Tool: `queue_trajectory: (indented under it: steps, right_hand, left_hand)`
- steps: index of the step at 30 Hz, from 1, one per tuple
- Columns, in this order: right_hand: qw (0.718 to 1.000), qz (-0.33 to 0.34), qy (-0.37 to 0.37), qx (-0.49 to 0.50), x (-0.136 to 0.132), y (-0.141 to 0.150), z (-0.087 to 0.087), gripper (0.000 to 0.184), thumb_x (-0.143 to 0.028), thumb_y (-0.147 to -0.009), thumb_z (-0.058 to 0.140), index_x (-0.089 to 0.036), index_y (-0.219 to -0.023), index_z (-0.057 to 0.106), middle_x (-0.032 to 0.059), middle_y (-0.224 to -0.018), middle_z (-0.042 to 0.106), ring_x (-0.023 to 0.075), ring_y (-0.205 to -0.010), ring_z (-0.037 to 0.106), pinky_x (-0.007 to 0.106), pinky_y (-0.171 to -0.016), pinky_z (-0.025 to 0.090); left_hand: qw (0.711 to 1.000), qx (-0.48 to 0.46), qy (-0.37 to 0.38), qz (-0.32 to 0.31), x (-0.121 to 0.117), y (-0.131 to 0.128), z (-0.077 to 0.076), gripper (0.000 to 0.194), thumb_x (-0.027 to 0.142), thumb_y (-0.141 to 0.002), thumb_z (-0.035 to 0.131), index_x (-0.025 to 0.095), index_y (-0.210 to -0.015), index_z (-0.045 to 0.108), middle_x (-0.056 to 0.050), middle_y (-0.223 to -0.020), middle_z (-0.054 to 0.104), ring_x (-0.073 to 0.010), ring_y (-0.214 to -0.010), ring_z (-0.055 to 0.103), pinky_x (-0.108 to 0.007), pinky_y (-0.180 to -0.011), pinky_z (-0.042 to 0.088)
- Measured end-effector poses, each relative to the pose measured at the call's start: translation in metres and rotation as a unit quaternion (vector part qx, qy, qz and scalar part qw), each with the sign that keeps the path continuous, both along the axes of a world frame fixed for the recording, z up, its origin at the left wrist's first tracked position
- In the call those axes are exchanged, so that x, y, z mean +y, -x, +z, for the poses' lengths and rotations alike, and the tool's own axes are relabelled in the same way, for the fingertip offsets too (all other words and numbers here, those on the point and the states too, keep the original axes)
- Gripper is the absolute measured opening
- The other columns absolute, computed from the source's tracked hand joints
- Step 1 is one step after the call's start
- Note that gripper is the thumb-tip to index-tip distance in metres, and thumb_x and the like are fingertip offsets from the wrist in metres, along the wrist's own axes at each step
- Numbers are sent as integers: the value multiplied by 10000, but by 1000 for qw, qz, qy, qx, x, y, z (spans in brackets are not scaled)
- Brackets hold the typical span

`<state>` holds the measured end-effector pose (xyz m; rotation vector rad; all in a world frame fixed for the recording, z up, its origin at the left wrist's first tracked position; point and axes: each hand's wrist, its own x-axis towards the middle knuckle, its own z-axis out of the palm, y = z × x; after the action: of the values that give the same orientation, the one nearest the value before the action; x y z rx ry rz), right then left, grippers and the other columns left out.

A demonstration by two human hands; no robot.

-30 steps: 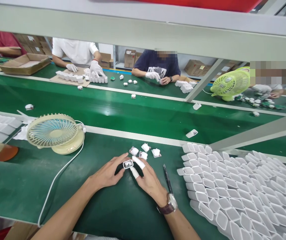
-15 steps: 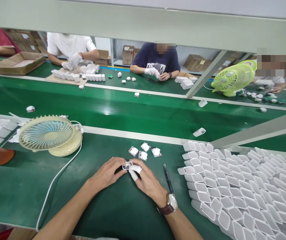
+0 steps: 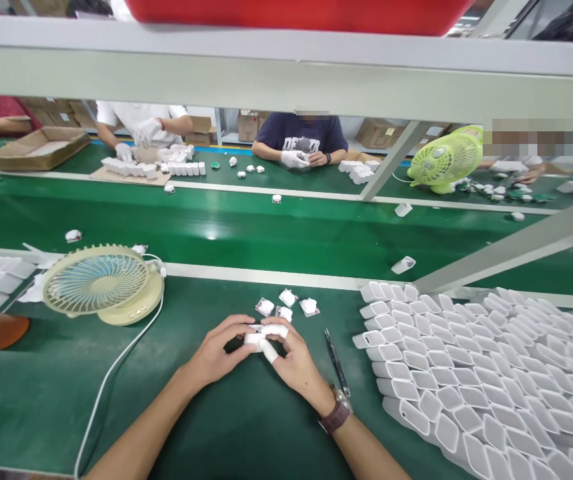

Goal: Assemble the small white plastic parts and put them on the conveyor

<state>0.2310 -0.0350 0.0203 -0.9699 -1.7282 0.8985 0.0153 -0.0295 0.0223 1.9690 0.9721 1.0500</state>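
Left hand [image 3: 220, 348] + right hand [image 3: 293, 357]: fingers pinched on white plastic housing [image 3: 253, 342] | housing between both sets of fingertips | judged light, stiff, perhaps slick | best held gently by opposite side walls

green counter [image 3: 246, 427]: cream desk fan [image 3: 100, 283] on the left, its white cord [image 3: 116, 380] trailing to the near edge. four small white-topped parts [image 3: 309, 306] mid-counter, dark tweezers [image 3: 336, 363] beside them, packed white open-ended housings [image 3: 459, 363] right.

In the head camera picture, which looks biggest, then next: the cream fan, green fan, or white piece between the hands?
1. Cream fan
2. Green fan, farther away, so real size is unsure
3. White piece
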Motion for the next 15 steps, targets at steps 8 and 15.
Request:
queue_trajectory:
  steps: [8,15]
  right_hand:
    - [982,34,155,99,-5,2,-8,351,-486,-1013,604,-233,-1243,680,88,-1095,778,245,-1026,759,408,-926,636]
    - [948,95,254,163,-11,7,-10,553,-558,-903,741,-255,-1354,641,81,-1139,782,247,-1033,756,439,-1001,590]
  left_hand:
    - [940,-224,255,-18,-4,-5,0,594,439,-795,883,202,-1285,646,-77,-1007,747,-205,-863,729,-366,-797,640]
    - [911,-273,305,56,-2,-10,1,440,432,-723,927,146,-982,714,-33,-743,742,-159,-609,692,-276,-588,599]
